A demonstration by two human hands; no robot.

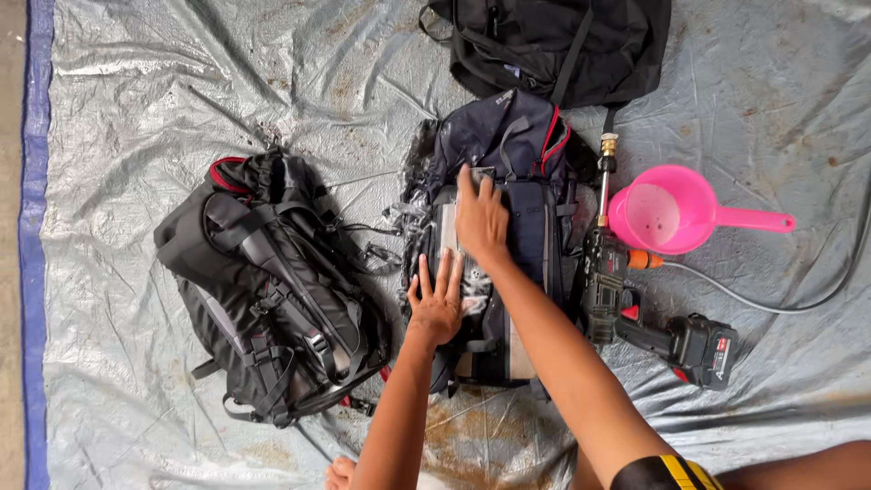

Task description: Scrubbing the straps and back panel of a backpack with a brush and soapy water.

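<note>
The wet navy fabric backpack [499,236], laid flat at the silver tarpaulin's [136,109] centre, is pressed by the left hand [437,304] at six o'clock and the right hand [481,220] above, both grips released and flat, apparently steadying it for scrubbing.

Outdoor wash spot on the ground, not a furnished room; a wrinkled, stained silver tarpaulin [163,100] with a blue edge is spread over bare concrete [11,227]; on it lie a cordless pressure-washer gun [635,308] with its hose [780,304], a pink plastic dipper [676,210] and wet, soapy backpacks [272,290].
</note>
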